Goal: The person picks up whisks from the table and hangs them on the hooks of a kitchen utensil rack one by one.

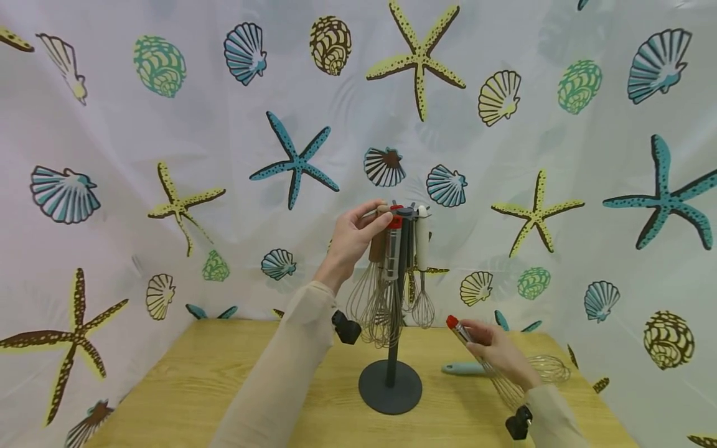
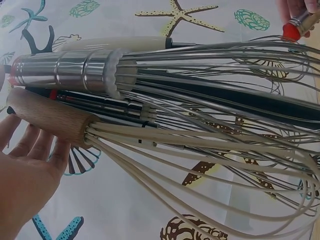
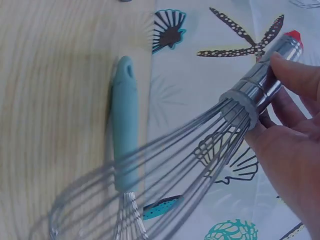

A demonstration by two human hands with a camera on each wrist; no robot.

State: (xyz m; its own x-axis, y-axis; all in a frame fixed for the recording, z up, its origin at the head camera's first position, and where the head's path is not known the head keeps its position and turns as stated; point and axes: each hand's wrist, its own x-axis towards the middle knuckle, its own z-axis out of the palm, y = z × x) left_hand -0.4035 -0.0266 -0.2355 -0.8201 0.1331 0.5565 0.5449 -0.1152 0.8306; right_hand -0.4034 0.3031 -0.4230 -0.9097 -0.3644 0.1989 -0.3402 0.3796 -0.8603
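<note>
A dark rack point(image 1: 392, 398) with a round base stands on the table, with several whisks hanging from its top. My left hand point(image 1: 355, 235) is at the rack's top, its thumb and fingers about the upper end of a wooden-handled whisk point(image 2: 55, 116). Right beside the thumb hangs a whisk with a ribbed metal handle and red end point(image 2: 65, 72). Low on the right, my right hand point(image 1: 501, 351) grips a similar red-ended metal whisk point(image 3: 270, 70) by its handle, wires pointing down toward the table. A light-blue-handled whisk point(image 3: 126, 125) lies on the table under it.
A cream-handled whisk point(image 1: 422, 242) hangs on the rack's right side, with dark handles point(image 1: 407, 242) beside it. The wooden table point(image 1: 224, 379) reaches back to a curtain point(image 1: 347, 124) printed with shells and starfish, which also closes off both sides.
</note>
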